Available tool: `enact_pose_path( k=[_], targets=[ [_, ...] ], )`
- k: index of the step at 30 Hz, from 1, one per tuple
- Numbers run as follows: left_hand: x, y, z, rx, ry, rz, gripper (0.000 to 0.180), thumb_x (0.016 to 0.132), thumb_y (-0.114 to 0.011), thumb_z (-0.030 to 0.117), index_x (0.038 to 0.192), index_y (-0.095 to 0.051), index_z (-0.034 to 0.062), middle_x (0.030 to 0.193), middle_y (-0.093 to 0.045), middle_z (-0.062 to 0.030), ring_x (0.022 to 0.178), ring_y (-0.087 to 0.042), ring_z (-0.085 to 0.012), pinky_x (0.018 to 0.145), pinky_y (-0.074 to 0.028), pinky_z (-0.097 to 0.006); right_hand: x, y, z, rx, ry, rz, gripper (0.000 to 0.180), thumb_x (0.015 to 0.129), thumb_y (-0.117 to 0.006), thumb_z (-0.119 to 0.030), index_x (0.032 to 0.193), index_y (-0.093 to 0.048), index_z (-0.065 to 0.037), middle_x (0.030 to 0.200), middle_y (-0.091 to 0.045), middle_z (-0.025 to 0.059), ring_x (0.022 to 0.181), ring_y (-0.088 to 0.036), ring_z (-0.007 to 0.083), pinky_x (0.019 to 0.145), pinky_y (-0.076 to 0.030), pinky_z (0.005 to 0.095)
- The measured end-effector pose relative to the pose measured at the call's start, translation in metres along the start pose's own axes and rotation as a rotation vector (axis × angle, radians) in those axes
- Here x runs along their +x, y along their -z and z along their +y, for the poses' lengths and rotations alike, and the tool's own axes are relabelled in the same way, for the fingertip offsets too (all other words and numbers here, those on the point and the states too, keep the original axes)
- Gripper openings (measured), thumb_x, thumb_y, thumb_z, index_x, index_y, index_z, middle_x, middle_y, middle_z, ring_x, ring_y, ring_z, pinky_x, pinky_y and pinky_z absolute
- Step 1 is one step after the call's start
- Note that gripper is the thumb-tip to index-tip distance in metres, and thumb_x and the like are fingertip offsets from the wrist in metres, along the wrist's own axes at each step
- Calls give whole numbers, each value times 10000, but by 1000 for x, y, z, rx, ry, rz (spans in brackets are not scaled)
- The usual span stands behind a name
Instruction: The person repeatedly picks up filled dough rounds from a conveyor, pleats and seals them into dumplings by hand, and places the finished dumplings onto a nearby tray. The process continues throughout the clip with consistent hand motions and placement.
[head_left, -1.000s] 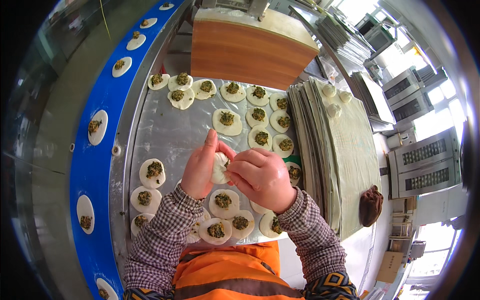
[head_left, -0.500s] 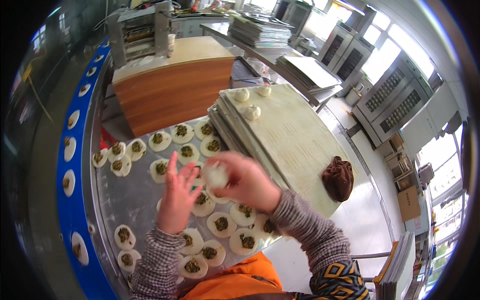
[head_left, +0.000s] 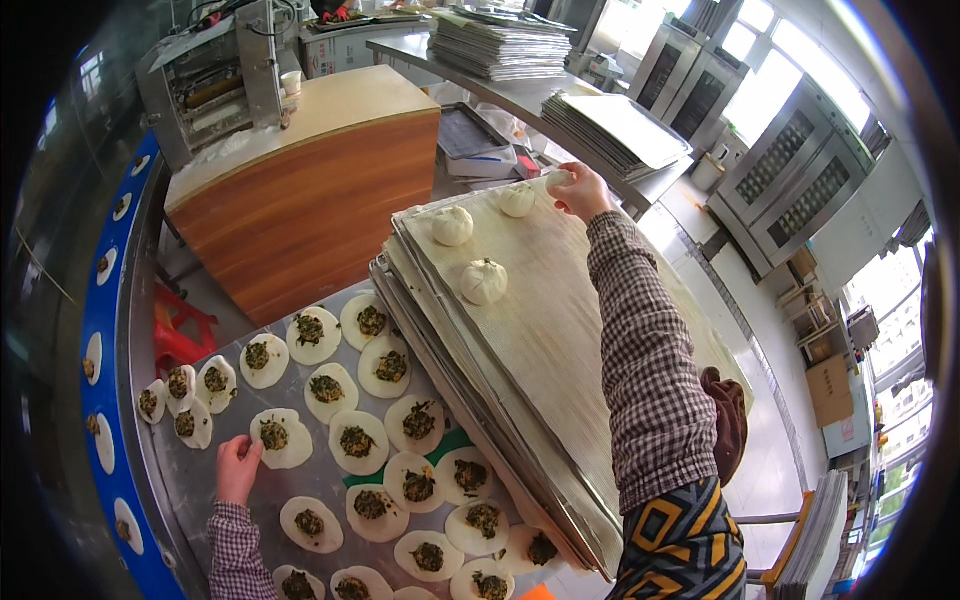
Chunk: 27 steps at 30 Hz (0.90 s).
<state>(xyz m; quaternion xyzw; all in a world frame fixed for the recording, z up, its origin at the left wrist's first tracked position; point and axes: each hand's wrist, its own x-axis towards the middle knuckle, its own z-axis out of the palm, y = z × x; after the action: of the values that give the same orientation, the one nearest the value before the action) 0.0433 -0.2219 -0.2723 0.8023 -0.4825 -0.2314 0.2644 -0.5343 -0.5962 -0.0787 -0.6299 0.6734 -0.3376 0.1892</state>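
Note:
My right hand reaches to the far end of the lined tray, closed round a white stuffed bun that its fingers partly hide. Three pleated buns stand on the same tray, one close beside my hand, another at the far left corner, and a third nearer me. On the metal table, my left hand pinches the left edge of a flat dough round topped with chopped green filling. Several more filled rounds lie about it.
A blue conveyor belt carries filled rounds along the left. Beyond the table stand a wooden-sided bench and a red stool. A brown cloth lies at the tray's right edge. Stacked trays are farther back.
My hands have parted. The right one has carried the bun from over the table to the tray's far end; the left has dropped to a dough round. The view has shifted too.

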Motion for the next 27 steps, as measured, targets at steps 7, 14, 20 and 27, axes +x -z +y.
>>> enact_pose_path(
  k=[7,14,20,27],
  targets=[
    [7,3,21,-115,198,-67,391,793,-770,281,974,-595,-18,898,-613,-82,767,-599,-181,707,-504,-304,-7,8,-14,-38,-109,-158,735,753,-766,-253,1392,-447,-81,958,-691,125,767,-686,157,607,-578,284],
    [16,5,57,-241,407,-284,387,752,-797,231,1006,-602,14,952,-676,-67,800,-626,-132,664,-512,-305,-37,-1,-37,-40,211,-416,745,721,-763,-180,1395,-453,-105,1278,-570,203,782,-684,157,651,-565,289],
    [-6,-8,78,43,-211,0,399,615,-826,161,887,-574,17,833,-648,-136,755,-628,-329,673,-507,-389,-32,-42,-32,-22,160,-227,592,678,-731,-215,1235,-595,-73,838,-703,119,703,-677,191,667,-550,337],
    [-25,-6,80,-470,23,67,371,754,-758,154,1027,-549,14,973,-654,-139,893,-652,-221,771,-527,-349,-41,-31,-57,-74,164,-301,802,738,-814,-175,1419,-397,-98,823,-659,83,545,-586,106,478,-492,284]
  ],
)
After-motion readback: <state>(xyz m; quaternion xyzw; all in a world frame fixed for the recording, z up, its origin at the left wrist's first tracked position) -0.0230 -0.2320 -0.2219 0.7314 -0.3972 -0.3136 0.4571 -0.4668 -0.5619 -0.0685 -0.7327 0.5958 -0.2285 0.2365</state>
